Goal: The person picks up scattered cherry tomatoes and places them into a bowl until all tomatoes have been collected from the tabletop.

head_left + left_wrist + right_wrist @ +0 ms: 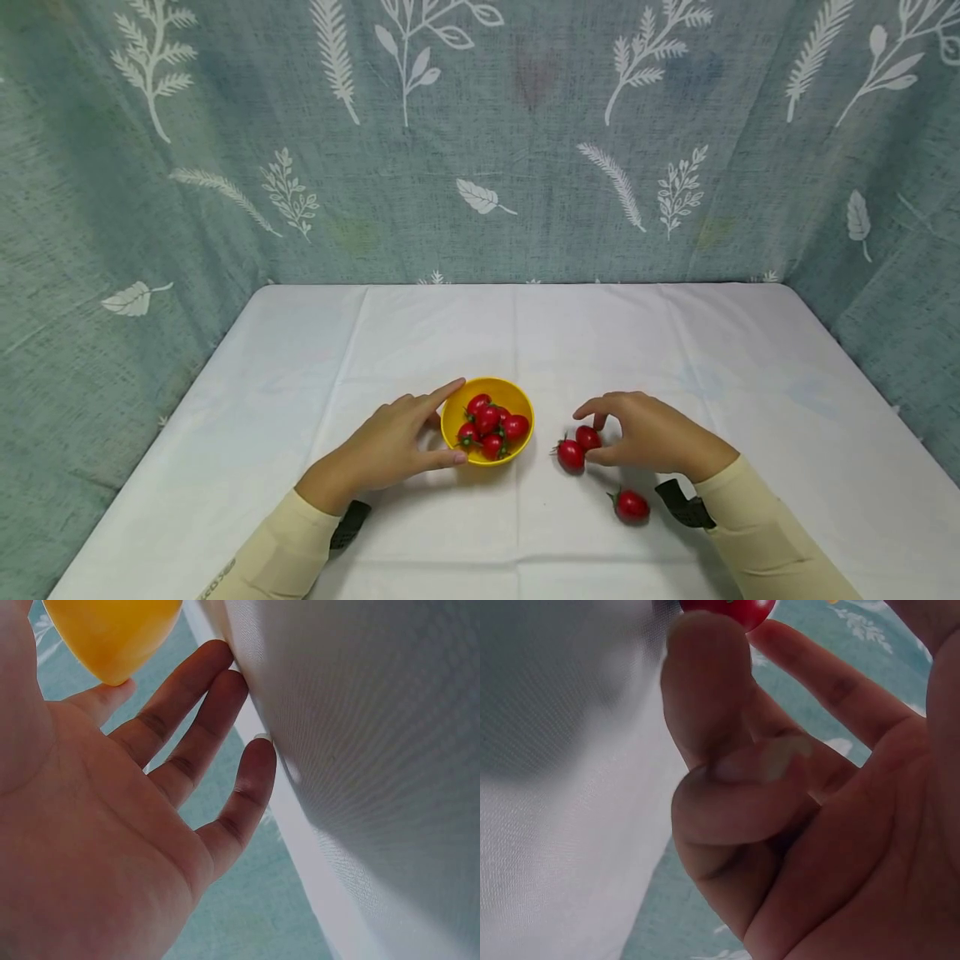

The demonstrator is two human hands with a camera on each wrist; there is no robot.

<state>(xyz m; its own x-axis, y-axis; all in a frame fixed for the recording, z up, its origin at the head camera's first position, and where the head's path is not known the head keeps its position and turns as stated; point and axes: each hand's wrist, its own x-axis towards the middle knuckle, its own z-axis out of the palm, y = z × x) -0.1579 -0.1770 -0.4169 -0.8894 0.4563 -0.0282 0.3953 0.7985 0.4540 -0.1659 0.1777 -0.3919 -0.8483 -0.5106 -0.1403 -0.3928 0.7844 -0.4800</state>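
Observation:
A yellow bowl with several cherry tomatoes inside stands near the table's middle. My left hand is at its left side, index finger at the far rim and thumb at the near rim. In the left wrist view its fingers are fairly straight, and the bowl meets a fingertip. My right hand hovers over two loose cherry tomatoes, the far one between thumb and fingers, the near one by the thumb tip. In the right wrist view a tomato is partly hidden behind a finger.
Another cherry tomato with a green stem lies nearer the front, below the right hand. A white cloth covers the table. Green-grey leaf-patterned curtains enclose the back and sides.

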